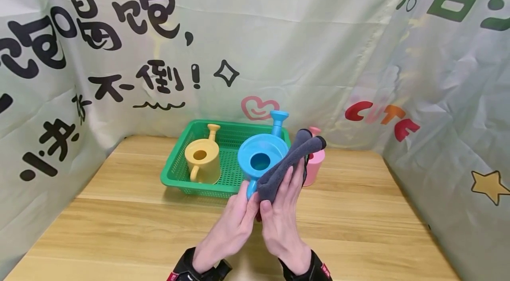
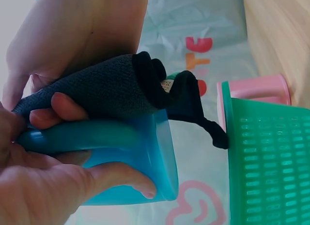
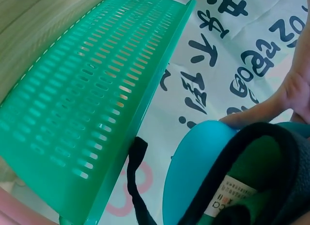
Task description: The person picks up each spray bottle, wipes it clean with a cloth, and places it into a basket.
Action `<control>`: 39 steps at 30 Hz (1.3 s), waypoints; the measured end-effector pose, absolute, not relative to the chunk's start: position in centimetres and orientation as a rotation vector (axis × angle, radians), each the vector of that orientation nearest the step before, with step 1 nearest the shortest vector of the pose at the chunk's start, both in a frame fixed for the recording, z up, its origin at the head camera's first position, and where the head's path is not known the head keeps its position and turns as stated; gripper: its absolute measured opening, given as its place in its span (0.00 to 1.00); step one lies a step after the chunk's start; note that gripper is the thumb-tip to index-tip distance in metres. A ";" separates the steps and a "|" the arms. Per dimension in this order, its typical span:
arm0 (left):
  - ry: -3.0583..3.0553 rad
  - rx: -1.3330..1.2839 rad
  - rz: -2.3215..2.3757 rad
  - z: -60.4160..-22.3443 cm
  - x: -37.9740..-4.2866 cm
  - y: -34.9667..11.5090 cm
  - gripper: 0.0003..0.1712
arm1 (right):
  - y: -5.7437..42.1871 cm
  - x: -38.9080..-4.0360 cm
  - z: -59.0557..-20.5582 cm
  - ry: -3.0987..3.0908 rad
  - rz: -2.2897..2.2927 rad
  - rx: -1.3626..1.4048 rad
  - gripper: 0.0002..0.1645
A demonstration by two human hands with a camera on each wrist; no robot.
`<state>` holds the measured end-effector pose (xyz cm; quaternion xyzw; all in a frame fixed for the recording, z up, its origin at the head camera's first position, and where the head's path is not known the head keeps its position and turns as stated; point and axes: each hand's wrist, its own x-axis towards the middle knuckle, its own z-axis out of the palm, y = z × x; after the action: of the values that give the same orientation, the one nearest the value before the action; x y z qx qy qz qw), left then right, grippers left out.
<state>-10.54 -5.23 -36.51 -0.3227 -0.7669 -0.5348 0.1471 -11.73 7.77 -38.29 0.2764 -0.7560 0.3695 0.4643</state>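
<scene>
A blue watering can [image 1: 248, 148] is held up in front of the basket, its spout upright at the far side. My left hand [image 1: 231, 225] grips its handle; in the left wrist view the left thumb lies along the can's side. With my right hand [image 1: 283, 223] I hold a folded dark grey cloth [image 1: 287, 160] with black edging against the can's right side. The right fingers lie nearly straight along the cloth, the thumb at its near end. A white label [image 3: 229, 196] shows inside the cloth's fold in the right wrist view.
Behind the can stands a green perforated basket [image 1: 169, 179] with a yellow watering can [image 1: 207, 163] in it. A pink watering can [image 1: 315, 168] is partly hidden to the basket's right. Printed cloth walls [image 1: 318, 51] rise round the wooden table [image 1: 358, 219].
</scene>
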 end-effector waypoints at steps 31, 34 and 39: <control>-2.237 -1.062 -1.540 -36.2 -9.9 -5.5 0.05 | 8.5 -12.5 -37.9 -1.684 1.058 0.745 0.39; -2.238 -1.048 -1.505 -36.3 -10.0 -5.5 0.06 | 7.7 -12.5 -37.8 -1.638 0.998 0.745 0.37; -2.232 -1.052 -1.471 -36.5 -10.1 -5.5 0.08 | 7.3 -12.3 -37.9 -1.646 0.979 0.727 0.37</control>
<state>-10.07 -5.47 -36.47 -0.3629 -0.7700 -0.5074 0.1339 -12.27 7.27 -37.91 0.3032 -0.6863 0.4083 0.5199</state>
